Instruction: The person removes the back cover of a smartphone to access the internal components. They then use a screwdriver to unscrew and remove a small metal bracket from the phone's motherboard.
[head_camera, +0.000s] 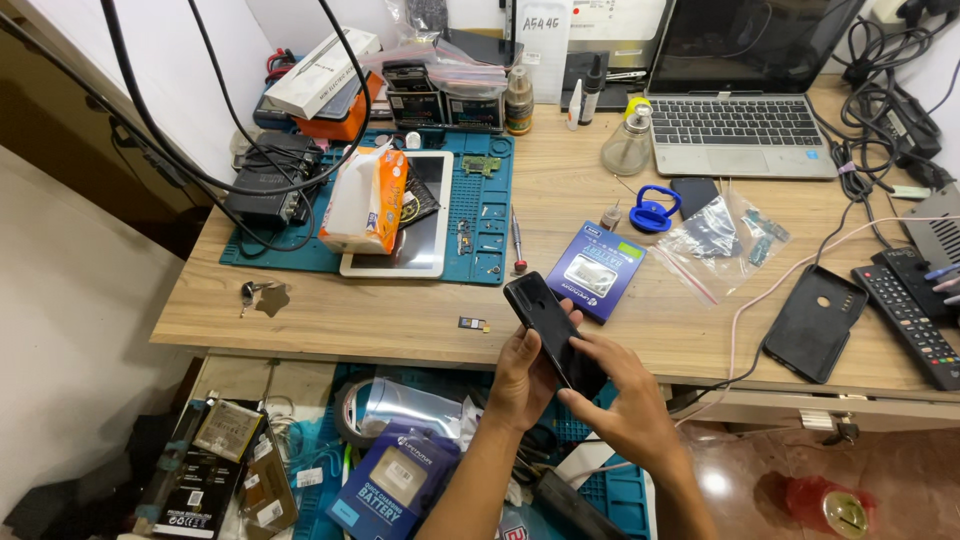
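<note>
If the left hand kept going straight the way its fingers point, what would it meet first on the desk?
Probably the blue box just beyond the phone that the left hand holds, though depth is unclear.

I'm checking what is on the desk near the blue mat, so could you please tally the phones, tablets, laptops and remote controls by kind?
Phones: 1, the black phone held by the left hand and right hand.
Tablets: 1, the white tablet on the blue mat.
Laptops: 1, the laptop.
Remote controls: 1, the black remote.
Total: 4

One head-worn view looks steeply down, close over the wooden workbench (420, 320)
</note>
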